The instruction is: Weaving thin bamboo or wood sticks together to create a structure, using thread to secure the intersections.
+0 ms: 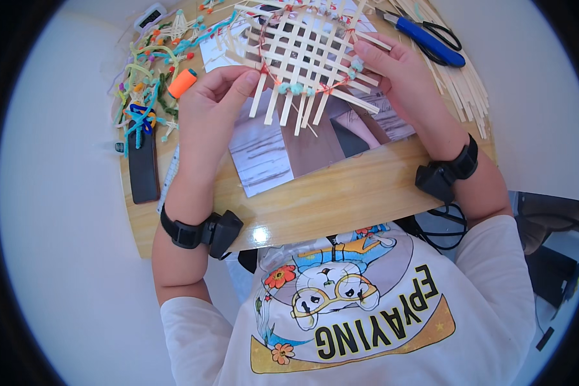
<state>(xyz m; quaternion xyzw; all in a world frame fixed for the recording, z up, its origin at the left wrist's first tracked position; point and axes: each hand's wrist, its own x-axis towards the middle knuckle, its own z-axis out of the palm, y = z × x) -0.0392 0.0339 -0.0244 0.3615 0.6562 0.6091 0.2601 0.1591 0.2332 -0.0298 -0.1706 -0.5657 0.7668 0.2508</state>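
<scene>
A round open lattice woven from pale flat wooden strips is held up at the far middle of the table. Reddish-orange cord runs around it, with light blue fluffy bits along its near and right edge, and strip ends stick out all round. At its left edge, my left hand is closed, thumb and forefinger pinched at the cord and a strip end. My right hand grips the right edge, thumb on top and the other fingers partly hidden beneath. Under the lattice lies a glossy printed sheet.
Tangled coloured pipe cleaners cover the table's left side, beside an orange thread spool and a dark oblong case. Blue-handled pliers and black scissors rest at the far right on loose strips. The wooden table curves nearest me.
</scene>
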